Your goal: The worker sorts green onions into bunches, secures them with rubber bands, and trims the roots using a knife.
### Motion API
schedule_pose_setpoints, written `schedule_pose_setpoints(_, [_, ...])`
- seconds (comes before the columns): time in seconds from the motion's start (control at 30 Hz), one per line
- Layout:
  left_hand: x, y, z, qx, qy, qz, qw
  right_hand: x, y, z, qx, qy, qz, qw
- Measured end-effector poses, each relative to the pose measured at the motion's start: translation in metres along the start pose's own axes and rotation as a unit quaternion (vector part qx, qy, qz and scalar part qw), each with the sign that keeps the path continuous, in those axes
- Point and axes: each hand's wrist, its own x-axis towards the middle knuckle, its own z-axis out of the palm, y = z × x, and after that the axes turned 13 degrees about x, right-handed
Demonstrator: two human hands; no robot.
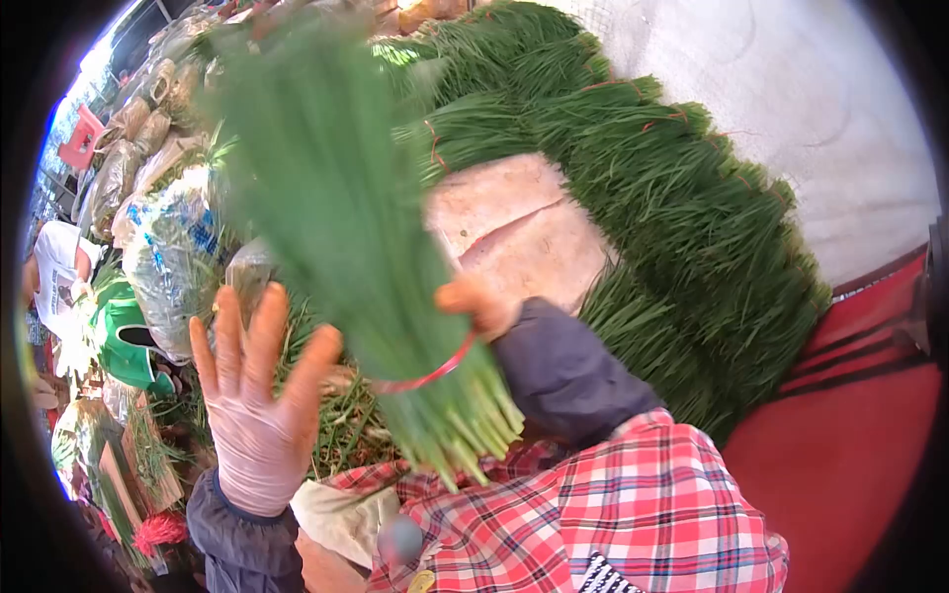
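A large bunch of garlic chives (336,227) rises in front of me, its leafy tops blurred by motion. A red band (430,376) ties it near the pale cut stems, which point down toward my chest. My right hand (481,304) grips the bunch from its right side, just above the band, with most of its fingers hidden behind the leaves. To the left of the stems, my gloved left hand (257,405) is raised with fingers spread and holds nothing.
Many tied chive bunches (682,227) are piled in a curve beyond and to the right, around a pale board-like slab (524,232). Stuffed plastic bags (173,257) and a green bag (124,336) stand left. A red panel (850,455) borders the right.
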Motion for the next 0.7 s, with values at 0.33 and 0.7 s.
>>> schedule_pose_setpoints(0.33, [-0.072, -0.001, 0.121, -0.334, -0.14, -0.18, 0.915, -0.096, -0.138, -0.14, -0.232, 0.372, -0.414, 0.797])
schedule_pose_setpoints(0.7, [-0.164, 0.039, 0.181, -0.393, -0.364, -0.296, 0.791, -0.139, -0.071, -0.347, -0.183, 0.87, -0.146, 0.433])
